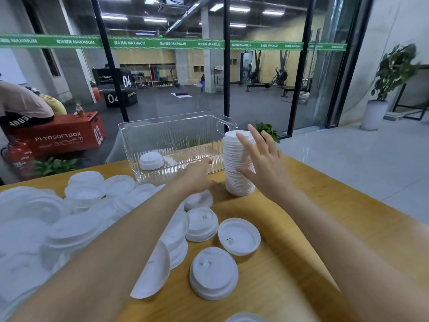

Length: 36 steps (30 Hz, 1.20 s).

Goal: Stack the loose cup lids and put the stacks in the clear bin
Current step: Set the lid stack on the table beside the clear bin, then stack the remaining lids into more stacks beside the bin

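Lids stand in a tall stack on the table, just beside the right front corner of the clear bin. In the head view I see the right hand open, fingers spread at the stack's right side. The left hand sits low by its base, too blurred for me to tell its grip. Loose lids cover the table's left, and a short stack lies inside the bin.

We see the loose lids as thin white plastic, matt with a faint sheen on the moulded rims, and the tall stack looks the same. The clear bin is glossy see-through plastic with ribbed walls. Our table looks like smooth yellow wood with a satin finish. Beyond it, the pale floor is polished and reflective
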Each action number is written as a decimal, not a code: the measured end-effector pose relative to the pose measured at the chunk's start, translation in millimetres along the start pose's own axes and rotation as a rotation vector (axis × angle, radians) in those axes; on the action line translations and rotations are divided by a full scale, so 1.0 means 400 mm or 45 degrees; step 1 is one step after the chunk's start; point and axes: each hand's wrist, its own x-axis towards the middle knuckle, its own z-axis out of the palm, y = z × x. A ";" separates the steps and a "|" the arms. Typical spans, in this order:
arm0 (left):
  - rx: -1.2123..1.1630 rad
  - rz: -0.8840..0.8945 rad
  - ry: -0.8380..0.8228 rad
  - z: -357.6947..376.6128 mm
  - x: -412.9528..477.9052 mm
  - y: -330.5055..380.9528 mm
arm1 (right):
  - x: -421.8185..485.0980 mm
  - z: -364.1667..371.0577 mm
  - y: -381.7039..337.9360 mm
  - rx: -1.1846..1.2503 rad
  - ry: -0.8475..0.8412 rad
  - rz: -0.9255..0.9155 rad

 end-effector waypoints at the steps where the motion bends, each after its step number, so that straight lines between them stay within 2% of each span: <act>1: 0.004 -0.006 0.006 -0.001 -0.007 -0.009 | 0.002 0.004 -0.002 -0.016 -0.032 0.010; 6: 0.112 -0.033 0.066 -0.013 -0.041 -0.031 | 0.006 0.010 -0.001 -0.005 -0.135 0.161; 10: 0.165 -0.021 0.103 -0.032 -0.089 -0.027 | 0.005 -0.027 -0.031 -0.024 -0.172 0.193; 19: 0.152 0.090 0.304 -0.102 -0.373 -0.019 | -0.123 -0.202 -0.194 0.103 -0.286 0.063; 24: 0.200 0.053 0.306 -0.085 -0.574 -0.038 | -0.277 -0.274 -0.299 0.225 -0.387 0.031; 30: 0.104 0.077 0.364 -0.049 -0.757 -0.073 | -0.416 -0.340 -0.386 0.281 -0.592 0.197; 33: 0.070 0.099 0.383 -0.040 -0.816 -0.087 | -0.442 -0.364 -0.417 0.229 -0.789 0.321; 36: 0.026 0.102 0.398 -0.041 -0.853 -0.099 | -0.454 -0.371 -0.436 0.124 -0.978 0.325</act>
